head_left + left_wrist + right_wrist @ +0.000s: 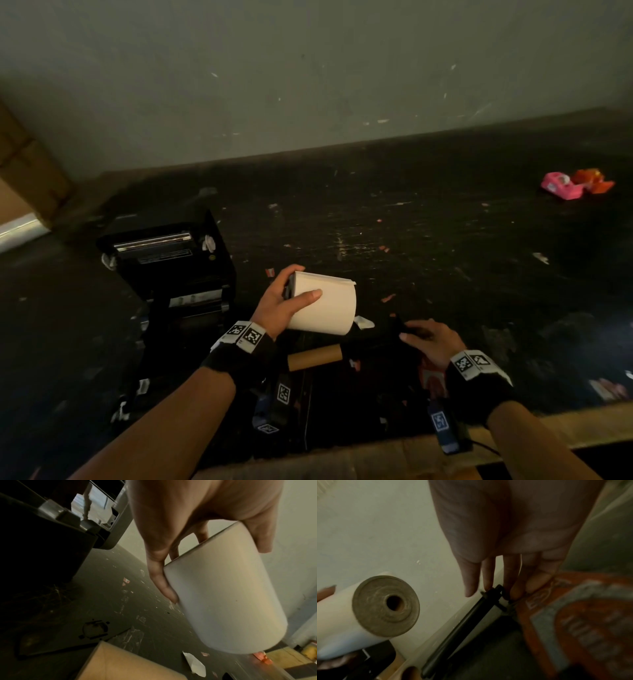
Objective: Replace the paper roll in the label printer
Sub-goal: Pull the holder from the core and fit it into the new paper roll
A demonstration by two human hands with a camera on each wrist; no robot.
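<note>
My left hand grips a full white paper roll by one end and holds it above the table, lying almost level. In the left wrist view the thumb and fingers of that hand wrap the top of the roll. The roll's open core faces my right hand, whose fingertips pinch the end of a black spindle rod lying on the table. The black label printer stands to the left with its lid raised. An empty brown cardboard core lies under the roll.
The dark table is strewn with small paper scraps. An orange printed packet lies under my right palm. Pink and orange plastic items sit far back right. A grey wall runs behind, and a cardboard box stands at far left.
</note>
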